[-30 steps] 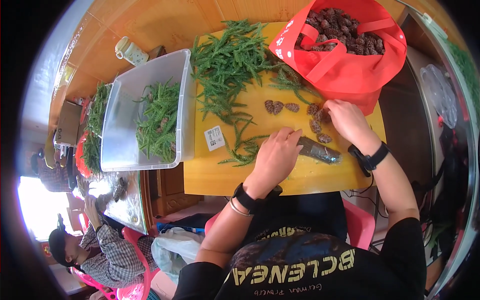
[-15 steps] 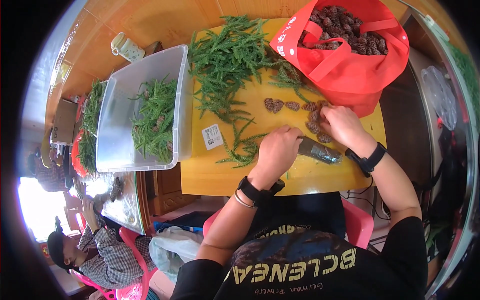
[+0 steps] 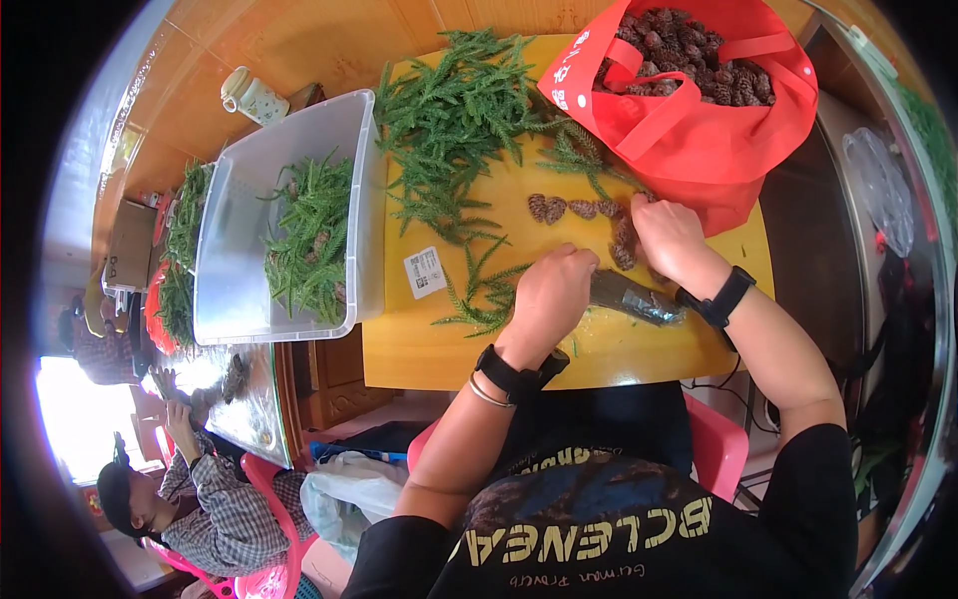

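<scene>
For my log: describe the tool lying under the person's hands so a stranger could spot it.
On the yellow table, in front of the red bag, find the right hand. Just below it lies a dark, silvery-wrapped tool, the only shiny thing among pine cones and green sprigs.

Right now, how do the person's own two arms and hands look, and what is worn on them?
Both forearms are bare, without gloves or long sleeves. The left hand has a black wristwatch on its wrist and a thin silver bangle just behind it. The right hand has a black wristband. Short black sleeves cover the upper arms.
</scene>
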`<action>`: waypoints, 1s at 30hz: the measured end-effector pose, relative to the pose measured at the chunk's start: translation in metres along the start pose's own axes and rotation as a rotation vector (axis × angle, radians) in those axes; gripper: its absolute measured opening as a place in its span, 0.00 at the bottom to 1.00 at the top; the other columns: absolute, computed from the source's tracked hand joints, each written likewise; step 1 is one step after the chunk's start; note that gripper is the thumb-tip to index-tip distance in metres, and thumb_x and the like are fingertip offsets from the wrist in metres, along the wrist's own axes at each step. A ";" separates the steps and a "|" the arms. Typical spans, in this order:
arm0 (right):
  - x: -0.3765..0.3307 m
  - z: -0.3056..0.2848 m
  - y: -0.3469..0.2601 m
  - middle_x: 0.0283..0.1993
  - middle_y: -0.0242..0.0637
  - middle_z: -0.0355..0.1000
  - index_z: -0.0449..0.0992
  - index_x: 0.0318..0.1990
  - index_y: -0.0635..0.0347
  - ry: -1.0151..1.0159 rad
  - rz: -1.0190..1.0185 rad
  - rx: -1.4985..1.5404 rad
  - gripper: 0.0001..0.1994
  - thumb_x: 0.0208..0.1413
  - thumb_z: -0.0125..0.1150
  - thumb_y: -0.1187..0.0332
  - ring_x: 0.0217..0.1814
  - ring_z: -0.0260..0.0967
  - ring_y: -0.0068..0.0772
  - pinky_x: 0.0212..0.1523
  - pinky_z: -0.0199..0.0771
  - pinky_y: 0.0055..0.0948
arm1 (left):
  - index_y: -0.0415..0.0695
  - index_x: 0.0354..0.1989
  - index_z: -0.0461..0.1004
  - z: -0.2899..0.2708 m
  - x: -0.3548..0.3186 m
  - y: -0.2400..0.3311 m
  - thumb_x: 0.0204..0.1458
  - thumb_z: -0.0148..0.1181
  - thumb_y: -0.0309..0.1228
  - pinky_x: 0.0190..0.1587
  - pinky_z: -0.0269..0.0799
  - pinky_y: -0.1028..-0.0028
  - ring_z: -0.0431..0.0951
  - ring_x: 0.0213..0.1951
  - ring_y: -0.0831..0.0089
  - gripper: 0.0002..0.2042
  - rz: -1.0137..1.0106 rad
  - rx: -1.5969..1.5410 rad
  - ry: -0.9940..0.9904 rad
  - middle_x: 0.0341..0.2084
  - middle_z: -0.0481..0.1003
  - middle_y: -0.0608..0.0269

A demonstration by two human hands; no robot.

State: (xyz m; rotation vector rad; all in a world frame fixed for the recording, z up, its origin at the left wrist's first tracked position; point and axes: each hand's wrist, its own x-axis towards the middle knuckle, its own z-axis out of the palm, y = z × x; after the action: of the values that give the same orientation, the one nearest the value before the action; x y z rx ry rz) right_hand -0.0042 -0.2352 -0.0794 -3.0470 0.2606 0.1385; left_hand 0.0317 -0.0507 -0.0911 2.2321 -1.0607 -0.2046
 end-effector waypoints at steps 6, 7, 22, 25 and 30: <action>-0.002 0.001 -0.002 0.23 0.50 0.71 0.66 0.32 0.68 0.044 -0.021 -0.020 0.13 0.36 0.58 0.76 0.30 0.72 0.49 0.27 0.72 0.41 | 0.41 0.34 0.73 -0.004 0.002 0.007 0.48 0.51 0.25 0.37 0.68 0.61 0.72 0.34 0.52 0.07 -0.065 -0.092 0.050 0.30 0.72 0.51; -0.004 -0.004 -0.005 0.25 0.50 0.72 0.67 0.32 0.67 0.044 -0.021 -0.051 0.09 0.41 0.54 0.76 0.31 0.73 0.48 0.28 0.73 0.40 | 0.41 0.34 0.73 -0.004 0.003 0.009 0.48 0.51 0.25 0.37 0.68 0.61 0.72 0.34 0.52 0.07 -0.067 -0.091 0.052 0.30 0.72 0.51; -0.023 -0.013 0.017 0.25 0.48 0.71 0.67 0.32 0.64 0.047 -0.005 0.031 0.10 0.39 0.57 0.75 0.33 0.71 0.49 0.32 0.71 0.42 | 0.44 0.33 0.74 0.023 0.021 0.025 0.44 0.54 0.27 0.41 0.69 0.64 0.71 0.38 0.59 0.07 0.117 0.180 -0.063 0.30 0.70 0.57; -0.032 -0.020 0.022 0.26 0.47 0.70 0.67 0.31 0.63 0.073 -0.010 0.087 0.11 0.37 0.59 0.75 0.35 0.69 0.50 0.35 0.69 0.44 | 0.43 0.32 0.74 0.023 0.026 0.028 0.42 0.57 0.27 0.40 0.70 0.63 0.72 0.38 0.58 0.07 0.082 0.163 -0.079 0.29 0.70 0.57; -0.041 -0.037 0.033 0.28 0.45 0.69 0.69 0.27 0.63 0.144 -0.097 0.267 0.06 0.38 0.57 0.76 0.32 0.68 0.48 0.34 0.68 0.39 | 0.42 0.34 0.72 0.024 0.028 0.028 0.42 0.58 0.27 0.39 0.70 0.64 0.72 0.38 0.57 0.09 0.069 0.126 -0.051 0.30 0.71 0.56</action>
State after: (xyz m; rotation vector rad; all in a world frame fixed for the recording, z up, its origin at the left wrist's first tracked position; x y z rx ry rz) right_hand -0.0468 -0.2639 -0.0410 -2.7986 0.1272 -0.1131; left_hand 0.0226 -0.0957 -0.0885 2.3078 -1.2064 -0.1706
